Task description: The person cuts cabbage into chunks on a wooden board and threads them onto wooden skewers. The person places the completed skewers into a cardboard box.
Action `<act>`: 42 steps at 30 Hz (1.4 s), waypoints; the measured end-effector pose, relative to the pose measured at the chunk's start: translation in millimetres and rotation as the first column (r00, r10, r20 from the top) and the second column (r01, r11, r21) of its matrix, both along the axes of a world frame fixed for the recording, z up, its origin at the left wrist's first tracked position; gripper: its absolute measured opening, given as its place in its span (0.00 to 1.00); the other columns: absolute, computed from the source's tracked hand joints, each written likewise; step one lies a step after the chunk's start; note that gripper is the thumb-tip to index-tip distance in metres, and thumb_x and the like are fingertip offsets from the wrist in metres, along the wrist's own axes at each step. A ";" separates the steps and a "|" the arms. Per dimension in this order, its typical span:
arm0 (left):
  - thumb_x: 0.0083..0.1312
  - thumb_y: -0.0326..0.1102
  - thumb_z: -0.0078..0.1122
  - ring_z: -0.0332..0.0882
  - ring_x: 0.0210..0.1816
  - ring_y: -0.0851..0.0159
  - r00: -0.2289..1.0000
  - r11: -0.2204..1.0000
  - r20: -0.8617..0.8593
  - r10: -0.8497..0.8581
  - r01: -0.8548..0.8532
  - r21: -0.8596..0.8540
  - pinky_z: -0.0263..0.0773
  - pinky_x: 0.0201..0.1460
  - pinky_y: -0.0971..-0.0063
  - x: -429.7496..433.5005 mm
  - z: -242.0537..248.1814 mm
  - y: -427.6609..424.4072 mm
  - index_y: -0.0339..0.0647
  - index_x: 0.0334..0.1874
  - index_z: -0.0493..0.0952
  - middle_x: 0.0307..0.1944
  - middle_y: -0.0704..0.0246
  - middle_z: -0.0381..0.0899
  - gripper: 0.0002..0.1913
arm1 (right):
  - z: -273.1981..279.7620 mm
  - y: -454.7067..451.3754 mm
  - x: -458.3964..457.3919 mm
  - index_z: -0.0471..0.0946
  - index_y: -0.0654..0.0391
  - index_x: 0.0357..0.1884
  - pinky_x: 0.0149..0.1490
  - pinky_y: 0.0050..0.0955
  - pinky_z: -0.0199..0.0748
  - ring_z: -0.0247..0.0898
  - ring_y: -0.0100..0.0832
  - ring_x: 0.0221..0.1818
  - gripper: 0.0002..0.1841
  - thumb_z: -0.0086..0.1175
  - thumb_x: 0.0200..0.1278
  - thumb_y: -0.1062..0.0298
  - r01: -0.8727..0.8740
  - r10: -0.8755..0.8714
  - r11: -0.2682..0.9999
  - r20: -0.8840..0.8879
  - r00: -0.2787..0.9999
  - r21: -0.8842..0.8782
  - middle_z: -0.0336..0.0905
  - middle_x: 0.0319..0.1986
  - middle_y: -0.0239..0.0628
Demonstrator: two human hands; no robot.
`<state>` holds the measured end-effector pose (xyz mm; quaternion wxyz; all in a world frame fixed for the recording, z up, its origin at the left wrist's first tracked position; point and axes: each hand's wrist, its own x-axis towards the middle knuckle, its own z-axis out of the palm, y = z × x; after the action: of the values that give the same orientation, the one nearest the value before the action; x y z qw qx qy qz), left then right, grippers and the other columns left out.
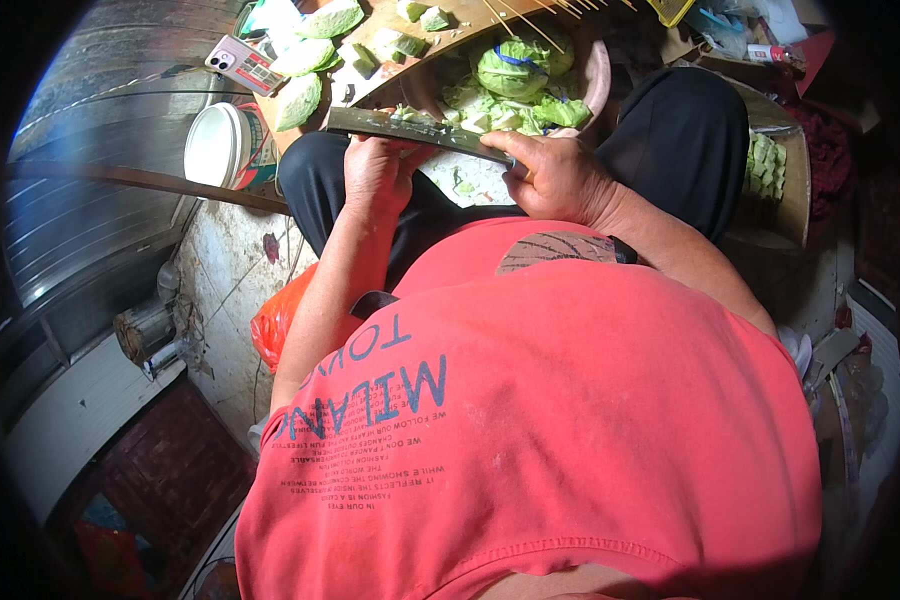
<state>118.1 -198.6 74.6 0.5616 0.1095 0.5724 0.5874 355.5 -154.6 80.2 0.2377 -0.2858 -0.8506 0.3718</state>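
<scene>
A broad-bladed knife (420, 130), probably a cleaver, lies almost level above my lap, with small green scraps on its flat. My right hand (562, 176) grips its handle, index finger stretched along the blade. On the near side of the blade is my left hand (379, 172); the blade hides its fingertips, so whether they hold anything is unclear. Just beyond the knife, a pink basin (596, 75) contains loose leaves and a green cabbage (511, 69) with a blue band around it. Several cut cabbage wedges (298, 101) rest on the wooden board (457, 37) at the upper left.
Thin wooden sticks (529, 30) jut over the basin. A phone (244, 64) lies at the board's left edge, above a white bucket (214, 146). Right of my knee, a cardboard box (793, 187) holds pale green pieces. An orange plastic bag (279, 315) sits by my left arm.
</scene>
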 end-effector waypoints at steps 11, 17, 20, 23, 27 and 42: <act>0.65 0.28 0.61 0.80 0.30 0.65 0.997 0.993 0.071 0.022 -0.030 0.111 0.77 0.29 0.73 6.6 -1.7 -0.7 0.40 0.42 0.72 0.33 0.65 0.79 0.08 | -3.3 -0.1 -1.5 0.76 0.54 0.55 0.39 0.34 0.82 0.83 0.41 0.35 0.23 0.58 0.54 0.70 0.016 -0.017 0.993 0.010 1.000 0.114 0.84 0.35 0.41; 0.65 0.28 0.59 0.81 0.33 0.63 0.993 0.993 -0.028 0.116 -0.115 0.012 0.81 0.35 0.66 16.6 11.4 3.1 0.39 0.44 0.72 0.35 0.65 0.80 0.08 | -9.9 -0.4 -2.9 0.76 0.54 0.56 0.43 0.36 0.82 0.83 0.43 0.37 0.23 0.56 0.54 0.70 0.032 -0.034 0.995 0.024 0.999 0.096 0.84 0.35 0.44; 0.64 0.25 0.55 0.80 0.39 0.59 0.974 0.982 -0.139 0.178 -0.184 -0.032 0.81 0.42 0.58 6.0 13.2 1.7 0.39 0.47 0.72 0.41 0.63 0.79 0.10 | -11.5 -0.6 -2.7 0.76 0.57 0.55 0.47 0.40 0.80 0.82 0.47 0.39 0.22 0.53 0.55 0.70 0.036 -0.037 0.999 0.131 0.991 0.011 0.83 0.35 0.49; 0.59 0.16 0.50 0.80 0.43 0.55 0.937 0.975 -0.275 0.217 -0.221 0.018 0.82 0.43 0.54 -10.7 21.7 0.8 0.35 0.49 0.70 0.43 0.60 0.75 0.15 | -10.8 3.1 3.0 0.77 0.60 0.53 0.50 0.42 0.78 0.81 0.51 0.41 0.21 0.51 0.55 0.71 0.111 -0.048 0.964 0.255 0.966 -0.240 0.82 0.35 0.53; 0.58 0.16 0.50 0.80 0.43 0.57 0.955 0.989 -0.257 0.146 -0.139 0.045 0.82 0.42 0.57 -11.1 38.7 5.8 0.37 0.54 0.68 0.44 0.61 0.75 0.21 | -22.7 3.8 2.8 0.78 0.61 0.50 0.48 0.43 0.78 0.80 0.53 0.39 0.19 0.52 0.54 0.69 0.150 -0.126 0.972 0.141 0.982 -0.180 0.81 0.33 0.56; 0.65 0.26 0.58 0.83 0.39 0.64 0.969 0.991 -0.210 -0.128 0.118 -0.058 0.82 0.39 0.69 6.8 15.8 3.9 0.38 0.49 0.73 0.39 0.65 0.82 0.11 | -8.4 1.5 3.6 0.75 0.57 0.55 0.43 0.39 0.80 0.81 0.47 0.38 0.22 0.55 0.57 0.68 0.109 -0.110 0.994 -0.027 0.994 -0.029 0.82 0.38 0.48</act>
<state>124.8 -194.7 90.4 0.5345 0.1945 0.6345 0.5233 359.2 -153.1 71.9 0.2657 -0.3301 -0.8249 0.3741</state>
